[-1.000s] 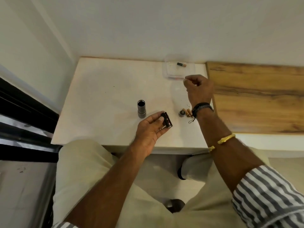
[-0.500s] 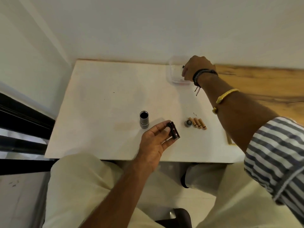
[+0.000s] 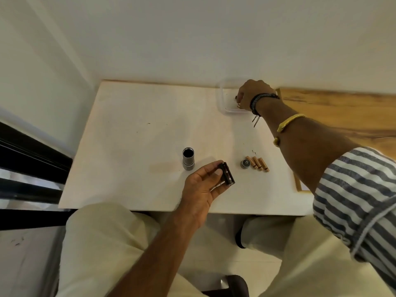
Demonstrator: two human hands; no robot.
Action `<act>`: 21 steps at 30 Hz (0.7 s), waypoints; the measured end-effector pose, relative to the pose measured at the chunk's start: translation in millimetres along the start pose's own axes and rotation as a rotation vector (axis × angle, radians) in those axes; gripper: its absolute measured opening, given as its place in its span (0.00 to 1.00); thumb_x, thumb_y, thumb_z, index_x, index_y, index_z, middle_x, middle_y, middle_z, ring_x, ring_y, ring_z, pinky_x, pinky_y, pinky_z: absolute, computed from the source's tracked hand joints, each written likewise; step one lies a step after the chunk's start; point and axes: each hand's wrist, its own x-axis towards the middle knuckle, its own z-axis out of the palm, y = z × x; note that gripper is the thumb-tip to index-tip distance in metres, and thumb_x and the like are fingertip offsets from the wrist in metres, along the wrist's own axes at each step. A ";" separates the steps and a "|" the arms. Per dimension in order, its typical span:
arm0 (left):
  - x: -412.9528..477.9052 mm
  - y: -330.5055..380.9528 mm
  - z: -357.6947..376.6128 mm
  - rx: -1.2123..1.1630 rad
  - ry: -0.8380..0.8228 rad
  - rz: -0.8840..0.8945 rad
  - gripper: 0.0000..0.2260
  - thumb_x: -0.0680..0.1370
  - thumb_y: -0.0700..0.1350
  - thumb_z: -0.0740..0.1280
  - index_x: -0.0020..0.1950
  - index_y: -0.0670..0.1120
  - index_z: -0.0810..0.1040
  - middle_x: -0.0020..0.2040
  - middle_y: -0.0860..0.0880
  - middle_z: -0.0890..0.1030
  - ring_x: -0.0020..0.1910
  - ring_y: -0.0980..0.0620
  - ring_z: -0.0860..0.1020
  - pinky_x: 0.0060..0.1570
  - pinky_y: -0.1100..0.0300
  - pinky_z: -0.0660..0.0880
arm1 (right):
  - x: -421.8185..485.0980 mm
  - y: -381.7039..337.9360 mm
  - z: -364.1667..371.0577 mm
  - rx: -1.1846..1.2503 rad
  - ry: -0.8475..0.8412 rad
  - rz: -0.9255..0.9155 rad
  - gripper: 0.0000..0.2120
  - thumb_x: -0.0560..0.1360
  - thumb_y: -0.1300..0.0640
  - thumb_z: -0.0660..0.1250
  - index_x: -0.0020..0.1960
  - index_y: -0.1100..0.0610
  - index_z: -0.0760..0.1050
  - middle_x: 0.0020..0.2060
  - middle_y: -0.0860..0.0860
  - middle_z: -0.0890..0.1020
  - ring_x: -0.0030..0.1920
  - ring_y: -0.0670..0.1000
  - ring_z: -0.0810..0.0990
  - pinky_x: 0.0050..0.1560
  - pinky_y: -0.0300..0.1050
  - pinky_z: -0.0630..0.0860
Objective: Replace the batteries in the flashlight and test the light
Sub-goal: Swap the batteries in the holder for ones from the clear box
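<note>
Near edge of surface [image 3: 128,189]: left hand [image 3: 201,189], gripping black battery holder [image 3: 227,173] between thumb and fingers, holder tilted, raised just above surface. Beyond and left of it: flashlight body [image 3: 188,158], upright on surface, open end up, apart from hand. Right of holder: flashlight end cap [image 3: 245,163], lying flat, touching a row of three copper-coloured batteries [image 3: 257,163] laid side by side. Far edge, toward right corner: clear plastic container [image 3: 222,99] resting on surface. Right hand [image 3: 252,95] reaching into container, fingers curled down around small dark item; item too hidden to identify, grasp not confirmed. Right wrist: dark cord bracelet [image 3: 262,99]; forearm: yellow bangle [image 3: 288,123]. Striped sleeve [image 3: 360,189] rolled to elbow.
</note>
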 end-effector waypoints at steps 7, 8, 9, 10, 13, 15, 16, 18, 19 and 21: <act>0.7 3.1 0.5 0.005 0.004 0.012 0.10 0.77 0.36 0.69 0.57 0.42 0.84 0.55 0.41 0.85 0.56 0.43 0.83 0.50 0.51 0.82 | -44.2 -1.4 -10.9 0.449 0.228 0.042 0.12 0.70 0.57 0.69 0.51 0.46 0.83 0.45 0.46 0.84 0.46 0.50 0.82 0.43 0.41 0.76; -0.4 3.3 0.8 0.004 0.002 0.015 0.10 0.77 0.36 0.69 0.57 0.42 0.83 0.55 0.40 0.85 0.56 0.43 0.83 0.50 0.51 0.82 | -56.3 -3.4 -10.2 0.504 0.261 0.031 0.11 0.70 0.56 0.69 0.51 0.46 0.83 0.42 0.44 0.84 0.44 0.48 0.81 0.42 0.41 0.76; -1.5 3.5 1.2 0.004 0.000 0.019 0.10 0.78 0.36 0.69 0.57 0.42 0.83 0.55 0.40 0.85 0.57 0.43 0.83 0.50 0.51 0.82 | -69.8 -5.7 -8.1 0.546 0.292 0.015 0.10 0.71 0.55 0.69 0.50 0.47 0.83 0.40 0.43 0.83 0.42 0.47 0.81 0.41 0.40 0.77; -3.0 3.5 1.5 0.003 0.000 0.023 0.09 0.78 0.35 0.69 0.57 0.42 0.83 0.55 0.41 0.85 0.56 0.43 0.83 0.50 0.51 0.82 | -84.7 -7.8 -4.3 0.581 0.318 -0.001 0.09 0.71 0.55 0.70 0.50 0.47 0.83 0.39 0.43 0.83 0.42 0.46 0.81 0.42 0.40 0.78; -7.0 3.9 3.4 0.012 0.019 0.034 0.09 0.78 0.35 0.68 0.57 0.41 0.82 0.54 0.41 0.85 0.55 0.43 0.84 0.49 0.51 0.82 | -133.3 -11.0 12.5 0.724 0.342 -0.025 0.09 0.71 0.55 0.68 0.50 0.48 0.83 0.41 0.45 0.85 0.43 0.49 0.84 0.45 0.45 0.81; -10.4 3.7 4.1 0.029 0.032 0.042 0.09 0.78 0.35 0.68 0.58 0.40 0.82 0.53 0.41 0.85 0.54 0.43 0.84 0.49 0.52 0.82 | -166.4 -9.8 27.1 0.841 0.322 -0.018 0.11 0.72 0.57 0.66 0.52 0.49 0.84 0.42 0.47 0.85 0.44 0.51 0.85 0.46 0.51 0.84; -12.7 3.2 4.2 0.040 0.034 0.047 0.09 0.78 0.35 0.68 0.58 0.40 0.82 0.53 0.41 0.85 0.53 0.42 0.84 0.48 0.52 0.82 | -182.5 -7.6 34.7 0.881 0.311 -0.018 0.12 0.74 0.59 0.66 0.53 0.50 0.84 0.43 0.48 0.85 0.45 0.52 0.85 0.46 0.54 0.85; -15.8 2.2 2.7 0.066 0.033 0.054 0.09 0.78 0.35 0.68 0.57 0.40 0.82 0.53 0.40 0.85 0.53 0.41 0.84 0.48 0.52 0.82 | -210.6 -1.3 49.6 0.935 0.294 -0.012 0.12 0.76 0.61 0.66 0.56 0.52 0.84 0.44 0.50 0.85 0.46 0.53 0.84 0.45 0.56 0.85; -17.6 1.9 1.5 0.082 0.032 0.057 0.09 0.78 0.35 0.68 0.57 0.40 0.82 0.54 0.39 0.85 0.54 0.41 0.84 0.48 0.52 0.82 | -222.9 1.9 56.0 0.963 0.288 0.002 0.11 0.77 0.61 0.67 0.56 0.53 0.84 0.43 0.51 0.85 0.44 0.53 0.84 0.43 0.56 0.86; -20.9 2.1 -2.1 0.111 0.034 0.056 0.10 0.79 0.35 0.68 0.59 0.40 0.82 0.56 0.37 0.84 0.55 0.39 0.83 0.49 0.51 0.82 | -241.8 6.8 64.9 1.018 0.272 0.044 0.08 0.76 0.61 0.71 0.54 0.54 0.84 0.40 0.51 0.85 0.41 0.50 0.84 0.40 0.55 0.86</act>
